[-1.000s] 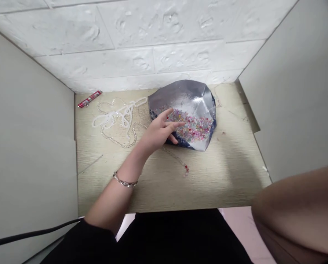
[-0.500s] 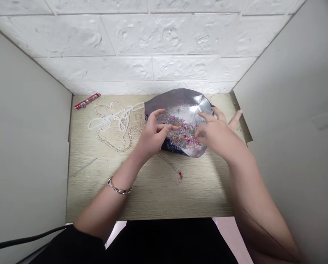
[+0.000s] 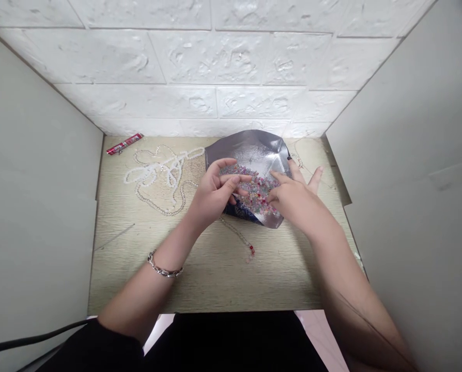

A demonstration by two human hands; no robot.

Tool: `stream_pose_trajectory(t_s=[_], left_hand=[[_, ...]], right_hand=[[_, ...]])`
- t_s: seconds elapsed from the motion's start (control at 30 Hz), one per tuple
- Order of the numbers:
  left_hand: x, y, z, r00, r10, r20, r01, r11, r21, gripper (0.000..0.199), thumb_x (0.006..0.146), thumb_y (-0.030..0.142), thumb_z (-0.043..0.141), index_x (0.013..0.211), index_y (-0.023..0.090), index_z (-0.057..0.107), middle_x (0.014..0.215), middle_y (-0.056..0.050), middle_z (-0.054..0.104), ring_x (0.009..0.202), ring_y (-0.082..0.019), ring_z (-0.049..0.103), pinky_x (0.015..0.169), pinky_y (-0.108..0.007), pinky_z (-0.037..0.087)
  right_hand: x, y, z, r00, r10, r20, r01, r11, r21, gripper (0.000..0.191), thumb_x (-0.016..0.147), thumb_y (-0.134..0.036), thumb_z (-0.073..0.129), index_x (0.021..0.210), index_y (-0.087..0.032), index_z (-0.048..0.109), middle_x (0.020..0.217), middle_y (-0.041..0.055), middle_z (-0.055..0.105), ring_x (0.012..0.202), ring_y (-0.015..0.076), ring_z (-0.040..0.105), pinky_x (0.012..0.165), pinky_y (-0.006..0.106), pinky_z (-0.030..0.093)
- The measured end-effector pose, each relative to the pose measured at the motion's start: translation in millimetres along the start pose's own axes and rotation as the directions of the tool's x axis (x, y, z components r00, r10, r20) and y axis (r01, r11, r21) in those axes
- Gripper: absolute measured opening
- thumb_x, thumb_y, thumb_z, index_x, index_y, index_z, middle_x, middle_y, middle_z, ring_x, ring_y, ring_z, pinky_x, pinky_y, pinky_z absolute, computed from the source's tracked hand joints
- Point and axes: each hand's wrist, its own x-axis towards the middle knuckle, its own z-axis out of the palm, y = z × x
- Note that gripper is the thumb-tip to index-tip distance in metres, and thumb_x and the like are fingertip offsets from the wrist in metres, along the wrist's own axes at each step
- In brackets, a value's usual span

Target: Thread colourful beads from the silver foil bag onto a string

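Observation:
A bag with a silvery inner side lies spread on the table, with small pink, clear and red beads heaped inside. Over its left part is my left hand, thumb and a finger pinched together; anything between them is too fine to make out. My right hand reaches in from the right. Its thumb and forefinger close among the beads, their tips partly hidden, while the other fingers spread out. A strand of clear beads ending in red and pink ones emerges from under my left hand.
Left of the bag lie tangled white bead strings and a clear bead chain. A red packet rests at the back left, a thin needle-like rod nearer me. A white brick-pattern wall and grey side panels enclose the table.
My right hand has shifted slightly left, its pinched fingers deeper over the beads. My left hand keeps its pinch almost in place. The whole view has tilted a little.

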Motion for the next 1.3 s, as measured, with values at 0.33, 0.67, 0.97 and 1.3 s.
stream_pose_trajectory(t_s=[0.33,0.67,0.97,1.3], left_hand=[[-2.9,-0.2,-0.2,0.999,-0.028,0.027,0.028,1.000,0.006,0.015,0.073,0.029,0.054,0.074,0.013,0.056,0.081,-0.006,0.065,0.071,-0.012,0.060,0.058,-0.021,0.045],[-1.6,5.3,-5.0,0.997,-0.064,-0.047,0.057,0.990,-0.131,0.008,0.066,0.016,0.040,0.057,0.016,0.040,0.071,-0.001,0.052,0.038,-0.001,0.034,0.030,-0.017,0.016],[-1.1,4.8,-2.4,0.986,-0.159,-0.049,0.154,0.984,-0.089,0.008,0.067,0.016,0.042,0.060,0.018,0.038,0.047,0.007,0.022,0.033,-0.001,0.018,0.032,-0.016,0.007],[-2.5,-4.1,0.9,0.998,0.045,-0.034,-0.040,0.988,0.149,0.015,0.072,0.032,0.053,0.067,0.018,0.051,0.042,0.007,0.029,0.039,-0.005,0.028,0.038,-0.021,0.022]], right_hand=[[-0.5,-9.0,2.0,1.000,-0.019,-0.023,0.018,0.999,-0.028,0.024,0.073,-0.011,0.043,0.069,-0.020,0.065,0.117,0.0073,0.049,0.125,0.0335,0.015,0.090,0.067,-0.003],[2.6,-3.7,14.6,0.997,0.029,-0.075,-0.029,1.000,-0.006,0.027,0.074,-0.006,0.035,0.080,-0.013,0.060,0.104,0.0139,0.053,0.119,0.0305,0.027,0.091,0.066,0.007],[3.2,2.4,12.9,0.994,0.048,-0.101,-0.036,0.992,0.122,0.023,0.073,-0.007,0.035,0.079,-0.015,0.055,0.108,0.0107,0.051,0.113,0.0284,0.033,0.091,0.065,0.008],[9.4,8.7,-18.5,0.912,0.202,-0.358,0.006,0.864,0.503,0.018,0.084,-0.026,0.029,0.080,-0.020,0.045,0.095,0.0062,0.055,0.091,0.0162,0.049,0.081,0.034,0.038]])
